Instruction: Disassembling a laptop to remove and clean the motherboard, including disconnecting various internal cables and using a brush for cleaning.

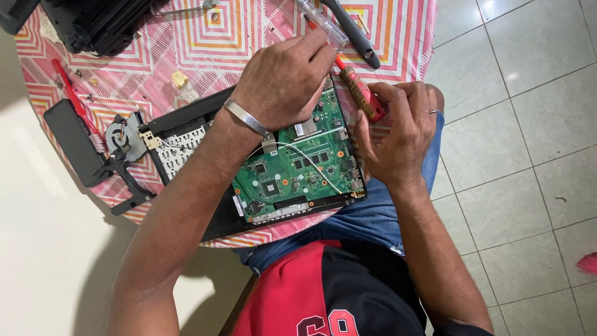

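An opened black laptop [186, 115] lies on the table with its green motherboard [298, 168] bare. My left hand [283, 81], a metal bracelet on the wrist, rests palm down on the board's far edge with the fingers curled. To the right, my right hand [398, 134] grips a screwdriver [362, 94] by its brown and red handle. The screwdriver's front end runs under my left fingers and its tip is hidden. A white wire [311, 162] crosses the board.
The round table carries a pink patterned cloth [205, 37]. On it lie a clear-handled screwdriver [323, 25], a black-handled tool [356, 34], a cooling fan [121, 138], a flat black slab [69, 134], a red tool [71, 96] and a black casing [99, 25]. Tiled floor [516, 155] is to the right.
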